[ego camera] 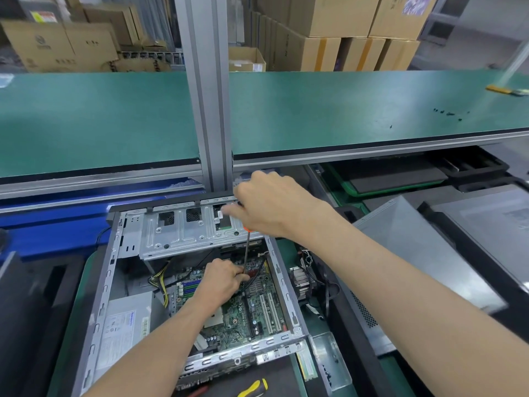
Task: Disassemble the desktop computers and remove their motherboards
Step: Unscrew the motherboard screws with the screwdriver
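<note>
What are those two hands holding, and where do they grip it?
The right hand grips a screwdriver by its handle at the top. The left hand pinches the shaft near its tip, over the motherboard.

A: Where does the view sit?
B: On the person's head, a single wide-angle camera facing forward and tilted down, close over the open computer case point(197, 285).
A: And farther out?
B: The green shelf point(357, 110) bows across mid-frame, with stacked cardboard boxes point(337, 32) behind it.
</note>
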{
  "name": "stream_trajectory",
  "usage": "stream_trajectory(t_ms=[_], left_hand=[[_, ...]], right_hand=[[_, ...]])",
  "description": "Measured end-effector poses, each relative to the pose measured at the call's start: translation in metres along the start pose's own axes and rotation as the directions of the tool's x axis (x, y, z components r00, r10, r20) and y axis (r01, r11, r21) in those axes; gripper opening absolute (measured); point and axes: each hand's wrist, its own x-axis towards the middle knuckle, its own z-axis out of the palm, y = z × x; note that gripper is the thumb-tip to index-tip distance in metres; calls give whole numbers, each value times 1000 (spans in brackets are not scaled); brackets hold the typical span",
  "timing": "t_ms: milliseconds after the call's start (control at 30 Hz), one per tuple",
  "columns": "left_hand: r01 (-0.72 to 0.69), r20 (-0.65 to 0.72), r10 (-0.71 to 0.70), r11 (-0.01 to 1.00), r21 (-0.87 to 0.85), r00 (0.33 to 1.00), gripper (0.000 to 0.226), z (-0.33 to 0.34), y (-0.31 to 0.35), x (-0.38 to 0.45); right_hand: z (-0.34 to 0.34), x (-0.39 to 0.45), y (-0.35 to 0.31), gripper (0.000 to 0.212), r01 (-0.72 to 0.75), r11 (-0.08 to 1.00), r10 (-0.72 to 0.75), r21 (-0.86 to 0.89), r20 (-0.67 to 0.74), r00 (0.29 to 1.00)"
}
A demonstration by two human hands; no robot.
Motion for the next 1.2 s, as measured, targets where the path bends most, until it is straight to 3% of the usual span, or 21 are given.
stream_trajectory(t_ms=[67,167,300,367,433,500,600,733,800,867,933,1067,1200], left_hand=[[-7,-3,7,1000,20,1000,32,3,0,1],[10,9,-11,999,48,1000,34,6,-3,2],[0,51,-6,994,110,999,38,9,-7,2],[-1,52,-5,994,111,999,37,8,-7,4],[7,75,-18,990,143,997,37,9,-6,5],[8,125,-34,979,205,992,32,11,-5,4],[37,217,-84,976,213,972,28,18,-9,5],[25,260,-92,968,251,961,35,15,-8,9],[24,261,-87,972,234,961,39,15,-8,10],[20,267,-84,972,236,960,43,17,-9,10],[22,271,-90,969,244,958,45,19,-12,11],[20,284,-93,968,252,954,46,22,-13,12],[-22,291,-57,965,260,955,42,25,-13,7]], right_hand=[[1,2,2,29,-9,1000,9,6,-2,1000],[-1,4,3,8,81,994,-85,75,53,995],[-5,-2,1,26,148,942,-193,303,125,973],[-3,-5,0,17,145,964,-165,224,69,984],[0,-4,0,26,59,998,-59,9,-13,998],[-1,-3,-1,31,17,998,-18,-63,-29,999],[-1,-1,-1,7,127,991,-129,54,46,991],[-4,-4,-1,25,179,955,-205,236,92,974],[-1,-5,-2,17,172,972,-179,163,29,983],[1,-4,-2,30,72,997,-71,13,-32,997],[2,-1,-1,32,6,1000,-7,-26,-48,999],[0,2,2,4,106,991,-110,81,50,993],[-6,-3,1,22,153,954,-189,259,120,975]])
